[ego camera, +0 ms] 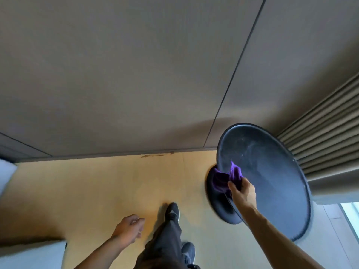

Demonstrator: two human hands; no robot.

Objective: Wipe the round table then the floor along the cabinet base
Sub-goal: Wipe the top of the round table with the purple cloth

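Note:
A dark round table (272, 171) stands at the right, its top streaked with dust and its round base on the floor beneath. My right hand (242, 193) grips a crumpled purple cloth (227, 177) at the table's left edge; part of the cloth hangs over the rim. My left hand (129, 229) hovers over the tan floor (97, 191) with its fingers loosely curled and nothing in it. The grey-brown cabinet front (136, 74) fills the upper view and meets the floor along a straight base line.
Pleated beige curtains (326, 136) hang behind the table at the right. My legs and dark shoes (172, 212) are on the floor between my hands. A scuffed patch (153, 155) marks the cabinet base. Something white (29, 255) lies at the lower left.

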